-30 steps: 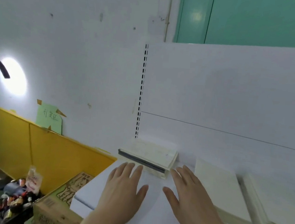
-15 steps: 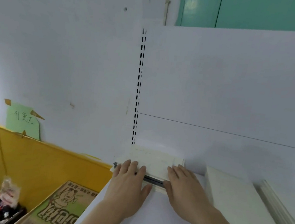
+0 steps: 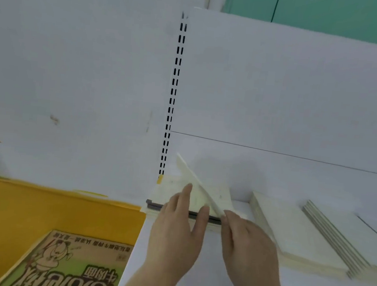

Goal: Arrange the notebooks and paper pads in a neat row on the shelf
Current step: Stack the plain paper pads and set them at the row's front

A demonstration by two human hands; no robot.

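Note:
A small stack of cream paper pads with a dark grey spine lies at the shelf's back left corner. My right hand pinches the near corner of the top pad, which is tilted up on edge above the stack. My left hand rests flat on the stack with fingers over the grey spine. A second stack of cream pads lies flat to the right. Further right lies a pile of thin notebooks. All sit on the white shelf.
The slotted upright and white back panel stand behind the pads. Left of the shelf are a yellow panel and a printed cardboard box below.
The view moved closer and to the right. Both hands reached the left stack; my right hand has lifted the top pad up on edge while my left hand presses on the stack.

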